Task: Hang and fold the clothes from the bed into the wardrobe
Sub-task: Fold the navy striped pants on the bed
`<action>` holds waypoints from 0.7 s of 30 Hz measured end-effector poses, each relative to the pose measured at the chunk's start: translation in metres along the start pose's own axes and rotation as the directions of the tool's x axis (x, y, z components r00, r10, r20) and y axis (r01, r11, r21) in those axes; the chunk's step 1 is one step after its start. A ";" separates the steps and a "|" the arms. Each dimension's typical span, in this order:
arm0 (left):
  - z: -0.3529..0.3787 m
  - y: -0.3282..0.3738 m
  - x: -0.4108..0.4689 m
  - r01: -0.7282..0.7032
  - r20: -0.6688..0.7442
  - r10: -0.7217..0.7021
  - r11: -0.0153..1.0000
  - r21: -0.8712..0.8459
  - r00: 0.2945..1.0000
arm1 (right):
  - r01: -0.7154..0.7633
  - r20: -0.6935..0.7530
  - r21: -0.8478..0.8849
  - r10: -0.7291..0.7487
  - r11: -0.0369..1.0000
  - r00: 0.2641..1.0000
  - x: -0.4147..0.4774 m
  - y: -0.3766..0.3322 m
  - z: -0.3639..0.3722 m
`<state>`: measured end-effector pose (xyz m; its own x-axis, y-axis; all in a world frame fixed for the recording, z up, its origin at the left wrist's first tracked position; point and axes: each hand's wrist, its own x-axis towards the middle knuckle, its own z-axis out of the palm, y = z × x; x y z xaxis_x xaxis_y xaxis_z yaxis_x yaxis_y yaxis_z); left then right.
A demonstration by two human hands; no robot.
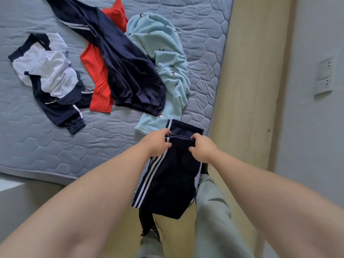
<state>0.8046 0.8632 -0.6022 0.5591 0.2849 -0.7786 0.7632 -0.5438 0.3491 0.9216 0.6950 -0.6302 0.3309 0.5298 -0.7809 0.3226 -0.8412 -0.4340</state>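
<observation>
Both hands are up in front and clamped on one piece: the left hand (158, 141) pinches the left end of a folded top edge, thumb on the near side, and the right hand (202, 148) grips the right end, fingers curled round the cloth, the two set close together. Between them hangs the navy garment (167, 183), dark and slightly glossy, with white stripes running down its left side; it is doubled over at the hands, a short flap rising behind and the longer part dropping past the near edge of the bed (46, 146) by its near right corner. Its lower end hangs in front of the person's grey-green trouser legs (210, 211). Out on the quilted blue-grey bed, a pale blue fleece (167, 62) lies crumpled along the right edge, its hem just behind the held garment. Beside it sprawls a navy jacket (121, 62), lying over a red garment (98, 81). Further left sits a white and navy top (46, 66). Right of the bed runs pale wooden floor (242, 90), then a wall with a socket plate (324, 77).
</observation>
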 end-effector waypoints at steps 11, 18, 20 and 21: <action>0.039 -0.014 0.153 -0.031 -0.069 0.060 0.931 0.364 0.996 | -0.057 -0.017 -0.246 0.054 0.968 0.998 0.149 0.045 0.022; 0.039 -0.012 0.198 -0.185 0.122 0.139 0.759 0.625 0.983 | -0.059 0.044 -0.170 0.068 0.984 0.997 0.183 0.056 0.030; 0.037 -0.007 0.207 -0.201 0.160 0.128 0.746 0.635 0.979 | -0.083 0.077 -0.135 0.094 0.987 0.993 0.190 0.056 0.029; 0.036 -0.003 0.211 -0.199 0.179 0.108 0.743 0.639 0.978 | -0.089 0.107 -0.123 0.102 0.988 0.989 0.193 0.057 0.028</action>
<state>0.9084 0.8965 -0.7868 0.5710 0.0787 -0.8172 0.2491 -0.9651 0.0811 0.9787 0.7466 -0.8186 0.2656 0.4268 -0.8645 0.3987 -0.8650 -0.3046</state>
